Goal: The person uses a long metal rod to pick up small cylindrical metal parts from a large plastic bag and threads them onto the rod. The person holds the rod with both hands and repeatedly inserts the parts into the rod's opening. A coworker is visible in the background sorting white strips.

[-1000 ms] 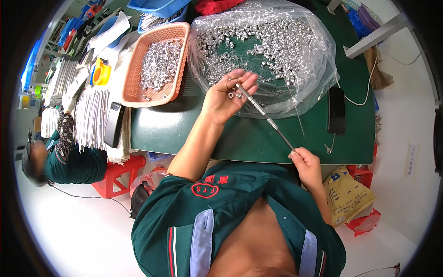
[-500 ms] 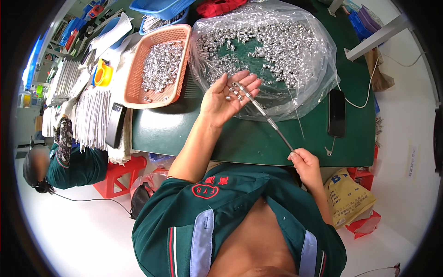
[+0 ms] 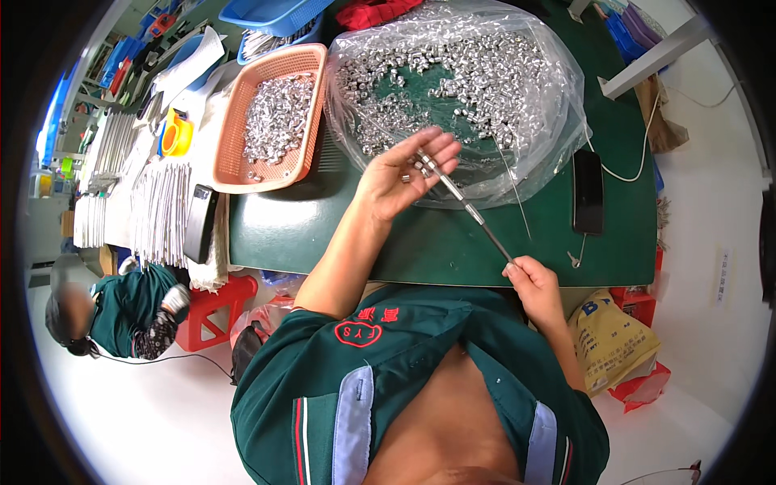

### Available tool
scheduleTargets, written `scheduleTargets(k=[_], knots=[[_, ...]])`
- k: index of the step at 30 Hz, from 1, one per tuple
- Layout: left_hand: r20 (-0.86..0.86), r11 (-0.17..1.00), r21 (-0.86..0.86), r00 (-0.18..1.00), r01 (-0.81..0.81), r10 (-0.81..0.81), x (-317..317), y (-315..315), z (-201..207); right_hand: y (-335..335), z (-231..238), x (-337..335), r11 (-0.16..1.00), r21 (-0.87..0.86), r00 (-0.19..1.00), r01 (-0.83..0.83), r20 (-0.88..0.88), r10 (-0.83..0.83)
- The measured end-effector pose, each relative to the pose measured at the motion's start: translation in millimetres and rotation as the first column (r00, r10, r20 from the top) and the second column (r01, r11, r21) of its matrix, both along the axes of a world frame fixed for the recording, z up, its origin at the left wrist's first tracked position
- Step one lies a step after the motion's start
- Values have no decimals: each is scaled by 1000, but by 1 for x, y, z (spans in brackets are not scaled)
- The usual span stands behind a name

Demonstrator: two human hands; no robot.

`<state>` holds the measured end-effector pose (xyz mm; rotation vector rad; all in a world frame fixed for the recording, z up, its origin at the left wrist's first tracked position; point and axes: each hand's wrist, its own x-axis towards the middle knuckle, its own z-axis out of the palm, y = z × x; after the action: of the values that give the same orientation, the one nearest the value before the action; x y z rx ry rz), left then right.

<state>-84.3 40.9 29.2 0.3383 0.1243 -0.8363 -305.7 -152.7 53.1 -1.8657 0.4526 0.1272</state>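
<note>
My left hand [image 3: 394,182] is palm up over the near edge of a clear plastic bag, fingers extended and slightly curled. Several small shiny metal sleeves [image 3: 406,179] lie loose in its palm. My right hand [image 3: 533,281], at the table's front edge, is closed on the lower end of a thin dark rod [image 3: 495,242]. The rod slants up and left to my left fingers, with silvery sleeves [image 3: 453,187] threaded along its upper part. Beyond my left hand, the clear bag [image 3: 558,145] is spread out with a large heap of metal sleeves [image 3: 505,101] on it.
An orange basket [image 3: 220,153] of metal pieces stands left of the bag, with a blue basket [image 3: 275,18] behind. A black phone [image 3: 588,192] and a thin wire [image 3: 517,194] lie to the right. Bundled strips [image 3: 160,212] and a seated co-worker [image 3: 129,311] are on the left.
The view has shifted slightly. My left fingers have curled a little more around the rod's upper end. At far left the co-worker's arm has come down from the bundles to their lap.
</note>
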Motion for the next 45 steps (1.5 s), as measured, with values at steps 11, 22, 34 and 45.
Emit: scheduleTargets(k=[11,22,34,45], knots=[[-42,988,-144,998,-56,50,8,8,2,-7,-8,-1,975,208,996,74,-58,-63],[35,974,-110,979,-197,201,18,14,8,-5,1,-14,994,110,997,5,-80,4],[-20,968,-116,975,-221,220,10,11,8,-1,-4,-13,995,96,999,-19,-49,24],[-71,958,-277,996,-77,59,11,15,7,-3,5,-12,998,68,998,-10,-57,14]])
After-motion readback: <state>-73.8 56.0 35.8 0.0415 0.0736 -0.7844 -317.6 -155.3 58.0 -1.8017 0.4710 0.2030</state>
